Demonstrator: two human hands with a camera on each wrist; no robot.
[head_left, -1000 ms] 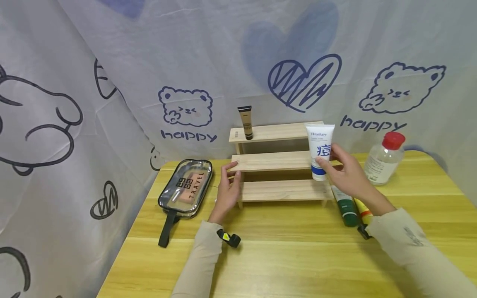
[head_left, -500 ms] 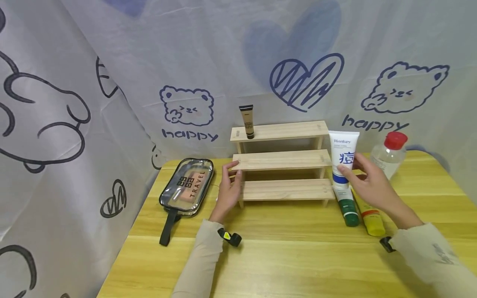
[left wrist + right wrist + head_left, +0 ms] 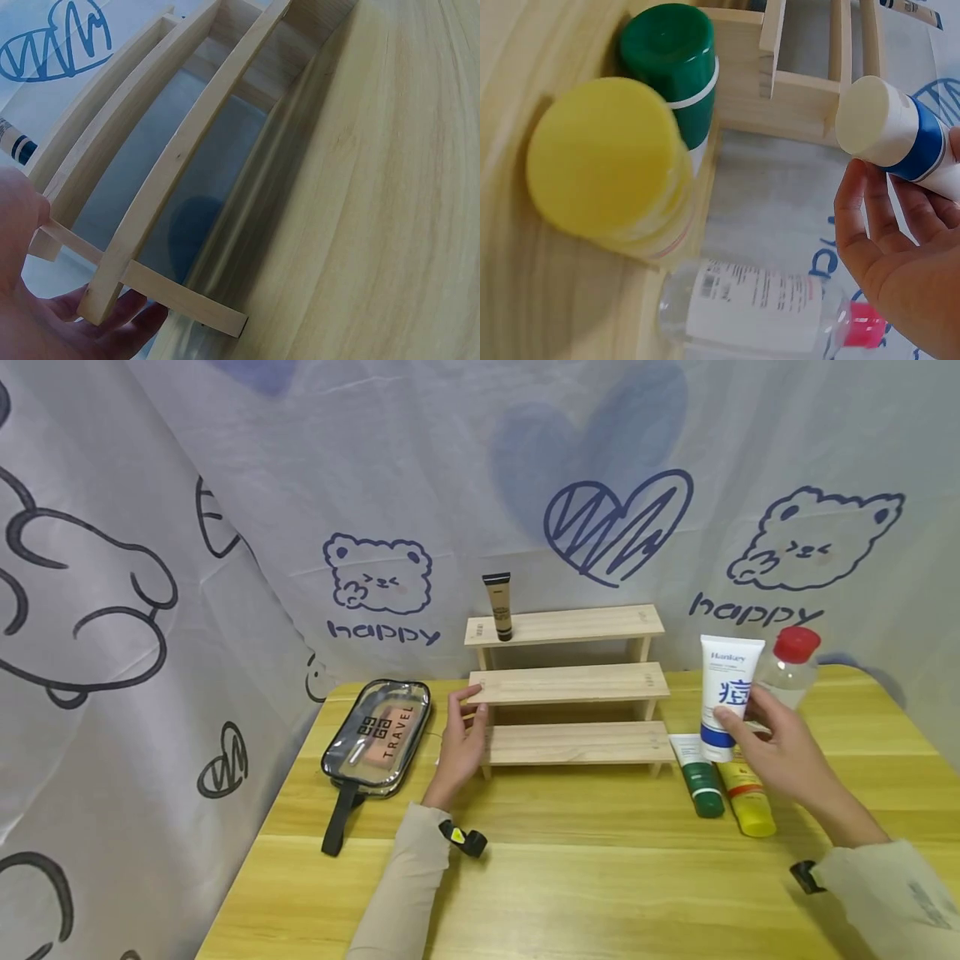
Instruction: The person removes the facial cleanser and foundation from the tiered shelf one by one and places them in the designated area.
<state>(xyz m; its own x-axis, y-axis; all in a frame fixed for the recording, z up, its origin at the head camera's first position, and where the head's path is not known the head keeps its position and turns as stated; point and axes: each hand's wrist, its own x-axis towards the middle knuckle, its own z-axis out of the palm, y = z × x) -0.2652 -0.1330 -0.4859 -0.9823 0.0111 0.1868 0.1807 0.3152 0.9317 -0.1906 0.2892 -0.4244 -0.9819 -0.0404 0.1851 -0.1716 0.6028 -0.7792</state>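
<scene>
A white squeeze tube (image 3: 729, 693) with a blue band and blue lettering is held upright above the table by my right hand (image 3: 783, 752), thumb on the front. In the right wrist view its white cap (image 3: 866, 120) faces the camera. My left hand (image 3: 462, 739) grips the left end of a three-tier wooden display rack (image 3: 570, 683); in the left wrist view its fingers (image 3: 124, 322) reach behind the slats. A small tan tube (image 3: 500, 607) with black ends stands on the top tier's left end. Below the white tube lie a green-and-white tube (image 3: 701, 781) and a yellow tube (image 3: 750, 797).
Behind my right hand stands a clear bottle (image 3: 783, 672) with a red cap. A clear travel pouch (image 3: 378, 735) with a black strap lies left of the rack. A printed curtain (image 3: 465, 460) hangs behind the wooden table (image 3: 585, 877).
My right hand has carried the white tube rightward and somewhat down, from in front of the rack to over the tubes at its right. The left hand stays on the rack.
</scene>
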